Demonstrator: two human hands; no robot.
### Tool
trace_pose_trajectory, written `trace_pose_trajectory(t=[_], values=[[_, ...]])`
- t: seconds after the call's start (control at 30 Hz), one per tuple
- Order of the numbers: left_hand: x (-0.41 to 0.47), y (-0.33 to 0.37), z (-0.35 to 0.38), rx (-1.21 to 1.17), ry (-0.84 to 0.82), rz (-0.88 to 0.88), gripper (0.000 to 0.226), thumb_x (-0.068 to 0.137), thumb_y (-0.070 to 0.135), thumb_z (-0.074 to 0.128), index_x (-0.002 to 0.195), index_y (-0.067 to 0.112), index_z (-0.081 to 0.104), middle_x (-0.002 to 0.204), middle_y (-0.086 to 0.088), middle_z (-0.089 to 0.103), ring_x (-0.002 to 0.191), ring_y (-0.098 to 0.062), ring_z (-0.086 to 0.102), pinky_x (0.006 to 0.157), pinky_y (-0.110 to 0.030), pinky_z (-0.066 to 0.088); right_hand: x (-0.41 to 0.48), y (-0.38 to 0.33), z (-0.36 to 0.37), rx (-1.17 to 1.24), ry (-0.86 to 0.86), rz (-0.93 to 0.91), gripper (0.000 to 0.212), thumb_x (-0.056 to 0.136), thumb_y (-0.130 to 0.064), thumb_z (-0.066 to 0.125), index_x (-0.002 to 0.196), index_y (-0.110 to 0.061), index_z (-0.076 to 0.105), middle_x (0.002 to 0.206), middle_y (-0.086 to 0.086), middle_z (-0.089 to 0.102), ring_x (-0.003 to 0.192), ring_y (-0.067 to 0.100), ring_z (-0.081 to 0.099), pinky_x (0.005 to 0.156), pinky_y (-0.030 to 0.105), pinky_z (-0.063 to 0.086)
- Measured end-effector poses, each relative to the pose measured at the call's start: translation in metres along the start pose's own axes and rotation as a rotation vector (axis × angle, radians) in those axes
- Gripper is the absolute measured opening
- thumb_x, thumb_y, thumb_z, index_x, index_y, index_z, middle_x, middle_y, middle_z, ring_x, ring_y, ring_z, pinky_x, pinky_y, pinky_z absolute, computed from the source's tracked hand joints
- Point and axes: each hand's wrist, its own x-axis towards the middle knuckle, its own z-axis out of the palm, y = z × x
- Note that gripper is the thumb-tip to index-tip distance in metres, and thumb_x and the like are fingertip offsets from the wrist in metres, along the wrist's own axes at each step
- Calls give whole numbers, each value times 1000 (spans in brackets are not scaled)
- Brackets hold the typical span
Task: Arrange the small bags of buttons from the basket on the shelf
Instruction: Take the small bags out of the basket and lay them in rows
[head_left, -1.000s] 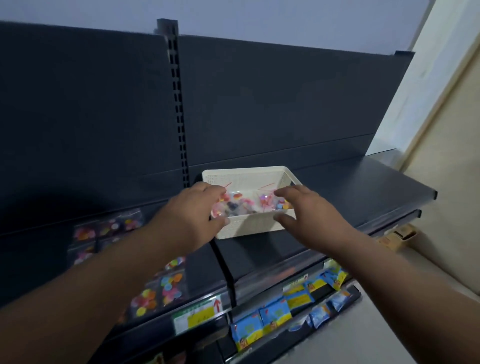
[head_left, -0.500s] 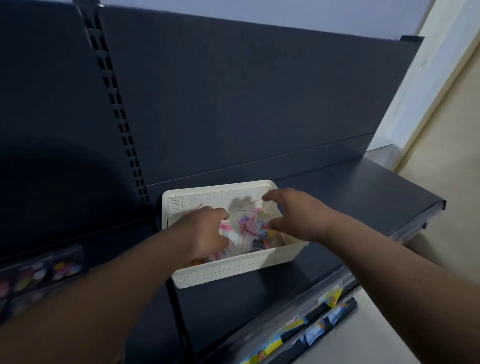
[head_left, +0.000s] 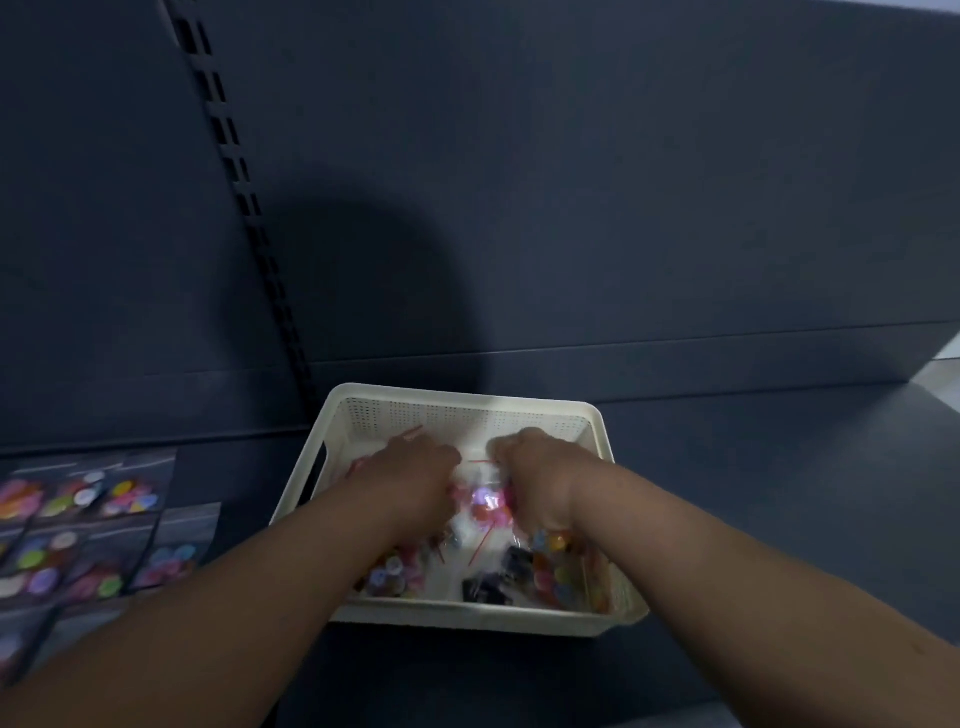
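Left hand (head_left: 410, 480) and right hand (head_left: 540, 486) reach, fingers curled, among the small bags of buttons (head_left: 563, 571) in the white basket (head_left: 467, 401) on the shelf (head_left: 779, 467) — whether either grips one I cannot tell — light, limp, slippery pouches, probably best pinched by the sealed top edge.

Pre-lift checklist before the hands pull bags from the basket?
1. Basket flat on shelf: ok.
2. Left hand and right hand inside basket: ok.
3. Bags in basket to pick: ok, several show.
4. Grip on a bag, either hand: cannot tell, fingers hidden and blurred.
5. Bare shelf right of basket: ok.
6. Placed bags in rows at left, apart from basket: ok.
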Motion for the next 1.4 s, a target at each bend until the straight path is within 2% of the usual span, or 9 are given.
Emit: trace_pose_trajectory(t=[0.17, 0.3, 0.4, 0.53, 0.73, 0.8, 0.97, 1.13, 1.4], values=[[1, 13, 1, 140, 68, -23, 28, 83, 32, 60, 110, 23, 60, 113, -4, 49, 111, -24, 43, 88, -36, 43, 0, 9, -1, 134, 98, -122, 16, 83, -8, 57, 97, -13, 65, 105, 1, 61, 94, 19, 56, 70, 19, 38], [4, 16, 1, 89, 82, -41, 21, 83, 27, 60, 104, 24, 62, 112, -3, 48, 111, -23, 41, 81, -32, 37, -2, 15, -14, 457, 143, -111, 27, 82, -6, 61, 63, -24, 55, 71, -10, 55, 68, 10, 53, 51, 15, 38], [5, 13, -2, -137, 130, -93, 4, 82, 23, 61, 81, 27, 59, 104, 0, 55, 105, -20, 48, 82, -32, 44, -11, 22, -26, 825, 114, -58, 22, 84, -9, 64, 67, -22, 56, 67, -6, 54, 52, 7, 47, 42, 14, 37], [0, 11, -13, -741, 183, -193, 17, 84, 16, 66, 71, 20, 56, 72, -1, 64, 63, -15, 56, 54, -27, 46, -18, 32, -34, 1087, 68, -30, 19, 87, -6, 61, 75, -20, 58, 73, -2, 57, 53, 7, 46, 34, 12, 30], [-15, 19, -33, -1299, 165, -242, 5, 93, 16, 58, 90, 13, 55, 89, -11, 68, 74, -16, 65, 55, -26, 51, -13, 32, -36, 1345, 1, -46, 27, 83, 5, 61, 94, -18, 67, 93, 13, 65, 79, 29, 59, 72, 41, 47], [-19, 20, -37, -1374, 142, -246, 10, 90, 12, 62, 96, 11, 55, 89, -10, 66, 74, -17, 66, 56, -29, 55, -13, 29, -37, 1417, -41, -74, 31, 88, 11, 50, 99, -13, 65, 94, 16, 66, 76, 28, 63, 71, 39, 53], [-27, 22, -43, -1414, 163, -237, 16, 83, 2, 68, 93, 10, 59, 82, -8, 65, 63, -17, 64, 54, -24, 55, -21, 15, -43, 1559, -108, -72, 28, 93, 9, 40, 96, -8, 63, 87, 18, 64, 61, 23, 63, 44, 27, 51], [-37, 18, -46, -1418, 229, -196, 16, 80, -1, 69, 81, 10, 58, 77, -7, 64, 67, -18, 63, 55, -26, 53, -23, 1, -49, 1445, -190, -122, 19, 88, -34, 62, 93, -17, 58, 77, 5, 60, 58, 14, 56, 40, 18, 38], [-86, -11, -53, -1405, 320, -225, 22, 81, -8, 62, 83, 13, 57, 72, -3, 64, 67, -16, 65, 64, -33, 56, -28, -54, -63, 1265, -104, -256, 16, 92, -14, 59, 76, -15, 56, 71, 6, 55, 56, 13, 49, 35, 17, 32]])
